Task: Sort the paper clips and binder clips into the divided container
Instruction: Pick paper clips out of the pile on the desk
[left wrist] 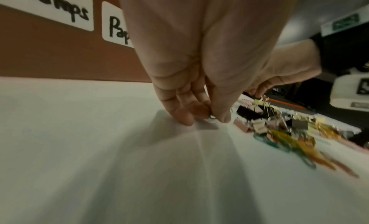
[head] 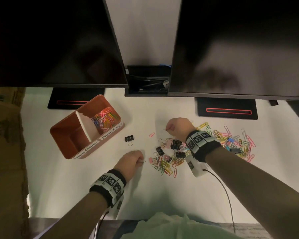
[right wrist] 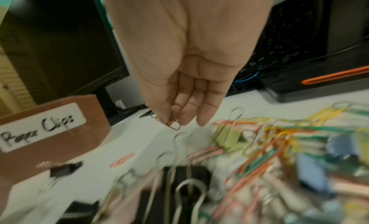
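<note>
**Two hands, each pinching a clip**

Both hands are low over the white counter [head: 162, 200]. The left hand [head: 130, 163] has its fingers curled down, and its thumb and fingers pinch a small metal clip [left wrist: 212, 116] just above the counter. I cannot tell which kind of clip it is. The right hand [head: 178, 127] pinches an orange paper clip [right wrist: 173, 124] between its thumb and first finger, and the other fingers hang loosely beside it.

A big pile of clips [head: 205, 149] lies on the counter under and around the right wrist. It has paper clips of many colors, some black binder clips, and some pink, blue and yellow ones too. One pink paper clip [head: 151, 134] lies alone just left of the pile. One black binder clip [head: 129, 139] sits by itself between the pile and the box.

The brown box [head: 62, 133] stands to the left, near the left hand. A white wall [head: 86, 125] splits it in two. The far part holds a heap of colored paper clips [head: 104, 119]. The near part looks bare. White labels are stuck on the side of the box, and one label [right wrist: 40, 127] says "Paper Clips".

Two dark screens stand behind it all, the left screen [head: 55, 40] and the right screen [head: 240, 45].
</note>
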The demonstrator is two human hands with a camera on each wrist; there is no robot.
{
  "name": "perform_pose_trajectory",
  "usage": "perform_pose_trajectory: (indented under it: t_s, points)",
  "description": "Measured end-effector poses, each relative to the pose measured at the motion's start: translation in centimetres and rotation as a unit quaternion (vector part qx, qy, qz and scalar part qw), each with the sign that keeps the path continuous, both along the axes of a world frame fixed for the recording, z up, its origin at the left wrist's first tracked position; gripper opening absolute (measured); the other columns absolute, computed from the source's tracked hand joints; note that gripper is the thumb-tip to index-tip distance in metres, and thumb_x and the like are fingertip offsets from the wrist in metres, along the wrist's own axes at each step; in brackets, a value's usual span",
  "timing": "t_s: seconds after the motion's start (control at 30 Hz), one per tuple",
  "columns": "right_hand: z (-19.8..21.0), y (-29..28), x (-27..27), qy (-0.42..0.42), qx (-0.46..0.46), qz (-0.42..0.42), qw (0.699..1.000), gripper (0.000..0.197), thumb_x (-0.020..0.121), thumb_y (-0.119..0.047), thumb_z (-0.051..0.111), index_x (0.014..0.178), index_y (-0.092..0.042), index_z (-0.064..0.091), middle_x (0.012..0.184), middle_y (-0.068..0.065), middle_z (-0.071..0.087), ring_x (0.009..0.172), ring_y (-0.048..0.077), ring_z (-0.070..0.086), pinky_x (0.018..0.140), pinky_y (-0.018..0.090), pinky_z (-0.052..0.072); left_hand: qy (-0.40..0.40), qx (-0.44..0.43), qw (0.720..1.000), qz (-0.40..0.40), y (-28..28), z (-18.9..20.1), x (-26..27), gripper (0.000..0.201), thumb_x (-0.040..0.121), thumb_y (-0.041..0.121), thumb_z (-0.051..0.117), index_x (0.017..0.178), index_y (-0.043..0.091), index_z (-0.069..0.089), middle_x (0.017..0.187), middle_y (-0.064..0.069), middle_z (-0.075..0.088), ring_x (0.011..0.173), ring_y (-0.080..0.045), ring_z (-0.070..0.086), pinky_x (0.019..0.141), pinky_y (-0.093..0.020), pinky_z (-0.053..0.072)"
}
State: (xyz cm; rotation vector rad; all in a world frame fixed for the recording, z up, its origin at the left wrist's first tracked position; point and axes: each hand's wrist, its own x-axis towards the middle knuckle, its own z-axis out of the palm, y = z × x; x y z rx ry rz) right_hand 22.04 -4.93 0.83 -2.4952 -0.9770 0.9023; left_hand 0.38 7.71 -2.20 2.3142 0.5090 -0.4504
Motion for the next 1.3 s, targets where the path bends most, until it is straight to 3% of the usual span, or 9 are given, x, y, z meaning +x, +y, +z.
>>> perform_pose_trajectory:
  t_s: [0.1,0.3,0.4,0.57,0.8,0.93,1.03,1.17,1.3]
  points:
    - [0.6,-1.7,2.3,-0.023,0.015,-0.057,0.998,0.014,0.089,-0.016,0.057,0.097,-0.015,0.067,0.100,0.001,0.068,0.091,0.017,0.059,0.082,0.027,0.049,-0.049,-0.006,0.999,0.012,0.1,1.0,2.4,0.005,0.087,0.013,0.058,0.084,0.017,0.056,0.080,0.008,0.045,0.075,-0.011,0.047,0.072,-0.020,0.036]
    - [0.2,-3.4,5.0,-0.064,-0.032,-0.056,0.996,0.018,0.089,-0.016,0.056,0.099,-0.012,0.070,0.117,0.007,0.059,0.100,0.025,0.060,0.090,0.034,0.051,-0.075,0.008,0.993,0.090,0.1,0.6,7.9,0.008,0.082,0.007,0.065,0.078,0.012,0.060,0.100,0.003,0.041,0.092,-0.011,0.047,0.095,-0.021,0.038]
    - [-0.4,-3.0,4.9,-0.041,-0.060,-0.045,0.996,0.019,0.088,-0.022,0.061,0.097,-0.010,0.073,0.116,0.008,0.057,0.096,0.022,0.060,0.084,0.030,0.051,-0.070,0.009,0.993,0.100,0.0,0.1,9.1,0.011,0.081,0.002,0.061,0.075,0.010,0.058,0.098,0.002,0.044,0.091,-0.015,0.051,0.090,-0.024,0.043]
    - [-1.1,-2.2,3.3,-0.036,-0.072,0.003,0.997,0.018,0.089,-0.018,0.058,0.097,-0.008,0.071,0.113,0.010,0.056,0.098,0.026,0.058,0.091,0.033,0.049,-0.050,0.054,0.995,0.062,0.3,0.0,9.9,0.004,0.084,0.008,0.061,0.080,0.008,0.059,0.085,-0.001,0.054,0.081,-0.019,0.056,0.073,-0.025,0.044]
    - [-1.4,-1.8,2.0,0.007,-0.063,-0.009,0.998,0.017,0.088,-0.008,0.058,0.104,-0.009,0.060,0.105,0.010,0.064,0.095,0.025,0.059,0.086,0.033,0.050,0.001,0.010,0.998,0.062,0.8,0.4,10.8,0.020,0.086,0.009,0.059,0.106,0.013,0.057,0.091,-0.007,0.062,0.085,-0.021,0.059,0.083,-0.032,0.049]
    - [-1.2,-1.8,2.4,0.034,-0.072,-0.022,0.997,0.020,0.085,-0.008,0.062,0.106,-0.010,0.062,0.106,0.008,0.065,0.098,0.024,0.059,0.087,0.033,0.050,0.045,0.035,0.998,-0.016,0.8,0.3,11.5,0.013,0.089,0.007,0.053,0.096,0.007,0.064,0.103,-0.010,0.058,0.093,-0.026,0.059,0.088,-0.032,0.047]
    - [-1.1,-1.8,2.4,0.022,-0.085,0.004,0.996,0.017,0.085,-0.008,0.062,0.102,-0.008,0.067,0.109,0.009,0.063,0.100,0.025,0.059,0.087,0.032,0.049,0.042,0.028,0.998,-0.035,0.3,0.4,11.7,0.011,0.087,0.012,0.057,0.091,0.007,0.066,0.095,-0.007,0.051,0.087,-0.025,0.058,0.085,-0.032,0.047]
    - [-1.3,-2.4,2.7,0.020,-0.079,-0.013,0.997,0.013,0.085,-0.007,0.061,0.096,-0.009,0.066,0.105,0.009,0.065,0.096,0.025,0.059,0.084,0.031,0.049,-0.025,-0.014,0.999,-0.032,-0.9,0.7,12.8,0.006,0.085,0.013,0.060,0.085,0.010,0.065,0.084,-0.002,0.055,0.080,-0.020,0.055,0.078,-0.029,0.046]
    - [-1.3,-2.7,3.1,0.026,-0.073,-0.018,0.997,0.014,0.085,-0.005,0.059,0.096,-0.010,0.066,0.105,0.008,0.066,0.097,0.025,0.060,0.083,0.031,0.049,-0.004,-0.015,0.997,-0.078,-2.2,0.8,14.2,0.008,0.084,0.016,0.063,0.089,0.011,0.066,0.090,-0.005,0.059,0.083,-0.021,0.058,0.080,-0.032,0.049]
